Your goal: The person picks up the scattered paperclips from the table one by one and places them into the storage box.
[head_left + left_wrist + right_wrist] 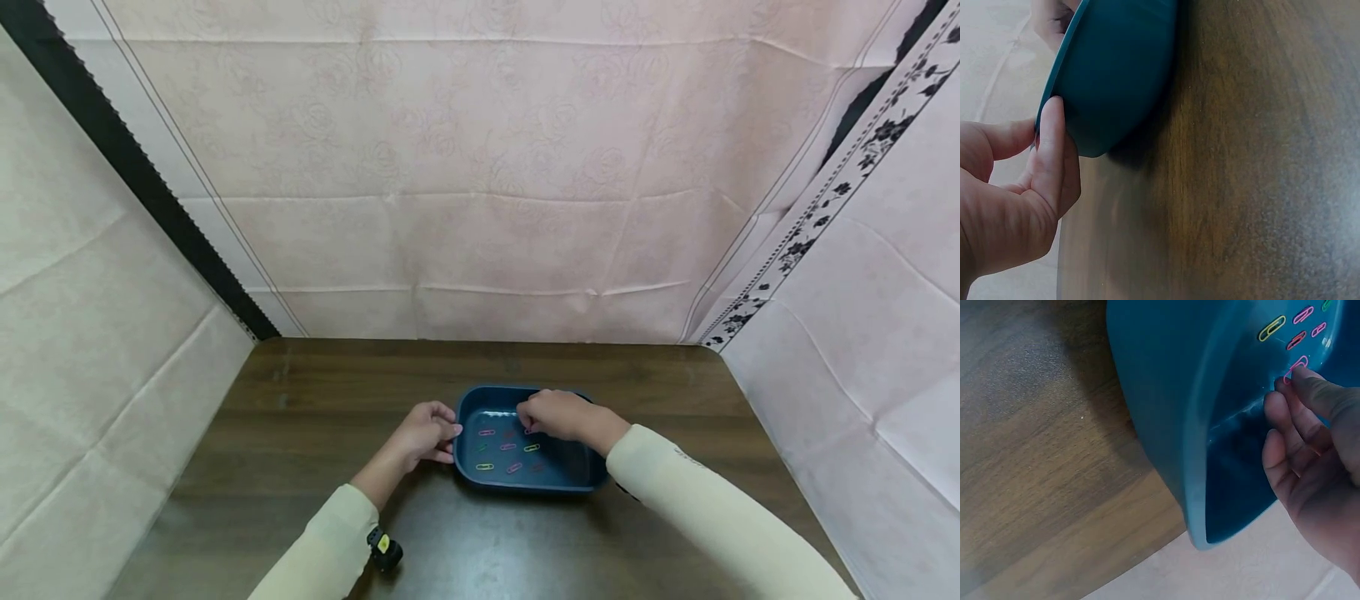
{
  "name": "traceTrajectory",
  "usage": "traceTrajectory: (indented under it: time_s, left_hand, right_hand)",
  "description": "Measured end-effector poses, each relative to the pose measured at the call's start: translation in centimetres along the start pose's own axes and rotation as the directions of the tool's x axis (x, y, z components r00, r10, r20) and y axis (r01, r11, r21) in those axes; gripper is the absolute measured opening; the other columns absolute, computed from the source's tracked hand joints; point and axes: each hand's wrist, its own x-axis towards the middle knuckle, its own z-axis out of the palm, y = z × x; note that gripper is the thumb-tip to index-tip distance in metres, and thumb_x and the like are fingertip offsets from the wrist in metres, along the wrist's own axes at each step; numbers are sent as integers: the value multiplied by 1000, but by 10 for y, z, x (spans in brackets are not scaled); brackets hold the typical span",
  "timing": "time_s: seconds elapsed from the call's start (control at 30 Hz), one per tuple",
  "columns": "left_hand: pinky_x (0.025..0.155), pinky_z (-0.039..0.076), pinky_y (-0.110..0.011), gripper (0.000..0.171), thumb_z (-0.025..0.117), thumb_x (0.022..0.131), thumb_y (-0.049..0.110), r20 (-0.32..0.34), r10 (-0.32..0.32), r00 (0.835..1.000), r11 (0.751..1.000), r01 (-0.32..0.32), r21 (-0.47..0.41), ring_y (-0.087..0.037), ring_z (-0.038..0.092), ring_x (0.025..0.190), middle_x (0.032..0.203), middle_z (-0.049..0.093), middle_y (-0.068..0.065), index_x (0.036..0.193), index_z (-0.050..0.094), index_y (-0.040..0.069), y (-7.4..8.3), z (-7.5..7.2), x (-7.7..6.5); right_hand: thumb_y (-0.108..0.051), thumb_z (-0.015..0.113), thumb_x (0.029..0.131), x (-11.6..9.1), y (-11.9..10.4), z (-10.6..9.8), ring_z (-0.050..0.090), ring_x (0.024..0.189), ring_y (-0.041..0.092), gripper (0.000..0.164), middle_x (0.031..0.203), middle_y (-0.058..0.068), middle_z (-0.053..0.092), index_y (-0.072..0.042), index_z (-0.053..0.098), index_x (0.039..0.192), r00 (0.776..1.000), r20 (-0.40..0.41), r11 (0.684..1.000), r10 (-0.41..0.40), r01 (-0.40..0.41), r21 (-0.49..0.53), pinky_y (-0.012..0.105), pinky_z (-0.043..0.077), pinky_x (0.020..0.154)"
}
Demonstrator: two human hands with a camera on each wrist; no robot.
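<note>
A blue rectangular tray (566,462) with raised sides stands on the wooden table. The left hand (427,433) pinches its left rim; in the left wrist view the thumb is on one side of the tray wall (1116,69) and the fingers on the other. Inside the tray, the right hand (558,414) pinches a pink paper clip (1300,361) between thumb and fingertips. Several other paper clips lie spread over the tray floor, among them a yellow paper clip (1272,329), a red paper clip (1296,340) and a green paper clip (1327,305).
The brown wooden table (337,375) extends around the tray. Pale patterned cloth (480,167) hangs behind it, with more cloth at the left (112,333) and right (862,350). A small black device (385,548) is strapped to the left wrist.
</note>
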Motion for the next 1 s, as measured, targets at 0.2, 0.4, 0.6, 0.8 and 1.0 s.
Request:
traceTrajectory:
  time_s: [0.2, 0.4, 0.6, 0.8, 1.0]
  left_hand:
    - [66, 65, -34, 22, 62, 103, 8, 4, -3, 1000, 1000, 3, 3, -23, 61, 73, 98, 62, -17, 121, 55, -2, 1, 0, -1]
    - [66, 65, -34, 23, 62, 103, 9, 5, -1, 1000, 1000, 1, 6, -22, 62, 74, 98, 62, -17, 122, 55, -2, 0, 0, -1]
    - [67, 65, -35, 23, 62, 103, 10, -2, 1, 1000, 1000, -1, 12, -23, 62, 75, 99, 62, -17, 123, 55, -1, -1, 0, -1]
    - [66, 65, -35, 24, 62, 103, 9, -3, -5, 1000, 1000, 5, 3, -23, 62, 75, 98, 61, -16, 123, 55, -2, 0, 0, -1]
    - [65, 65, -34, 23, 62, 103, 8, -3, 0, 1000, 1000, 0, -1, -22, 61, 74, 96, 61, -15, 122, 55, -2, -1, 0, -1]
  right_hand:
    - [-16, 70, 99, 1, -2, 4, 50, 69, 10, 15, 75, -6, 51, -14, 64, 85, 999, 24, 999, 26, -25, -33, 23, 44, 63]
    - [-16, 70, 99, 4, -1, 8, 51, 69, 10, 17, 76, -6, 53, -17, 63, 84, 998, 28, 997, 49, -48, -58, 24, 47, 64]
    - [-18, 71, 99, 6, 1, 13, 48, 66, 9, 22, 74, -7, 49, -20, 59, 80, 998, 7, 994, 55, -54, -97, 23, 43, 61]
    - [-19, 71, 99, 7, 2, 19, 47, 66, 9, 23, 75, -6, 48, -20, 59, 80, 997, -11, 992, 71, -71, -100, 22, 41, 60]
    - [-19, 71, 99, 4, 1, 18, 50, 69, 9, 16, 79, -6, 50, -20, 62, 86, 997, -20, 995, 77, -78, -66, 23, 44, 62]
